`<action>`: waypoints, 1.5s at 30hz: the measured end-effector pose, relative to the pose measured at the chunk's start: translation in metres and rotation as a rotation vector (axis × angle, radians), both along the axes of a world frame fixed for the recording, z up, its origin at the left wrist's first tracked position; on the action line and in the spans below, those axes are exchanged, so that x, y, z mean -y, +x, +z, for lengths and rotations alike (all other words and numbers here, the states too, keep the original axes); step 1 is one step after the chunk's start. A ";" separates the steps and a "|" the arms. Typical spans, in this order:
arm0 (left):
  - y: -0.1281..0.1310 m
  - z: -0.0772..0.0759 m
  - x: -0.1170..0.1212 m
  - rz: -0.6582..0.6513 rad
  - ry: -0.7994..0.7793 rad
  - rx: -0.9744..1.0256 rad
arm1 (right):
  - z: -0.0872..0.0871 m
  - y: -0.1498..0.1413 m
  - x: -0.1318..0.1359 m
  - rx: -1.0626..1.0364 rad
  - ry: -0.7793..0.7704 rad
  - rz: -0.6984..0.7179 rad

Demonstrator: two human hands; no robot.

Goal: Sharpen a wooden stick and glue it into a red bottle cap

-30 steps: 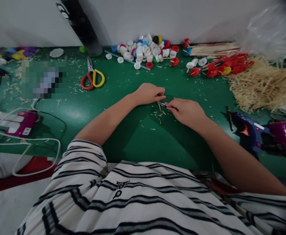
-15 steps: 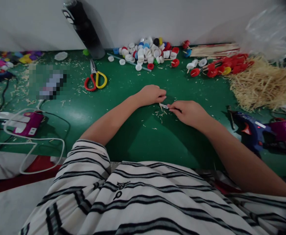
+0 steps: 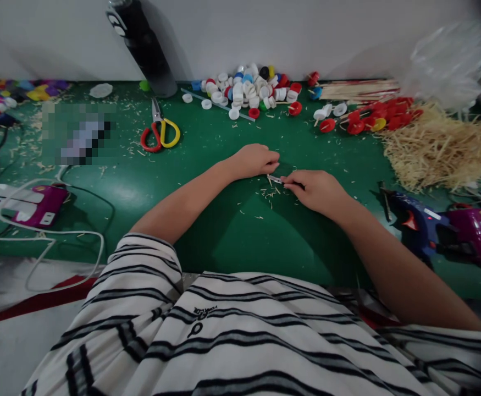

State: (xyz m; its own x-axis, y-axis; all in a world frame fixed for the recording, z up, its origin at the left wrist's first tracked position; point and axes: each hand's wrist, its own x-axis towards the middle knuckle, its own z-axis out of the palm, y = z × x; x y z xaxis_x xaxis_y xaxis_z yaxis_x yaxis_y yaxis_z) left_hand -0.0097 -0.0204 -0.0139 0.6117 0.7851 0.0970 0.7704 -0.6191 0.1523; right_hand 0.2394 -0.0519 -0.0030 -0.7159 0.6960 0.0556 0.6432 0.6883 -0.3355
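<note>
Inside the table edge (image 3: 79, 258), right hand (image 3: 316, 188) pinches blade (image 3: 275, 179).

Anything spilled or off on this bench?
Yes, loose pale shavings are strewn over the green table, below the right hand and around the scissors, away from the straw-like heap. The white cable also loops untidily past the front edge. No damage visible.

Pale glare and soft shadows mark the dim green table (image 3: 127, 192); the dark upper-right corner appears blurred.
</note>
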 end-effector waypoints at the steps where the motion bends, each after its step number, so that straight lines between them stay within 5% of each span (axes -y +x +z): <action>1: 0.000 0.000 0.000 0.005 -0.005 -0.002 | 0.000 -0.002 0.000 0.007 0.007 -0.002; 45: -0.001 0.003 0.001 0.002 -0.025 0.009 | 0.005 0.001 0.008 0.047 0.010 0.026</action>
State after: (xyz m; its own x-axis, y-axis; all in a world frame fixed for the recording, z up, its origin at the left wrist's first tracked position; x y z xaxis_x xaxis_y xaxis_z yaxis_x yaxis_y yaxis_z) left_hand -0.0110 -0.0216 -0.0113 0.6095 0.7885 0.0827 0.7701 -0.6135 0.1749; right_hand 0.2406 -0.0604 0.0019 -0.7357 0.6767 0.0284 0.6398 0.7081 -0.2988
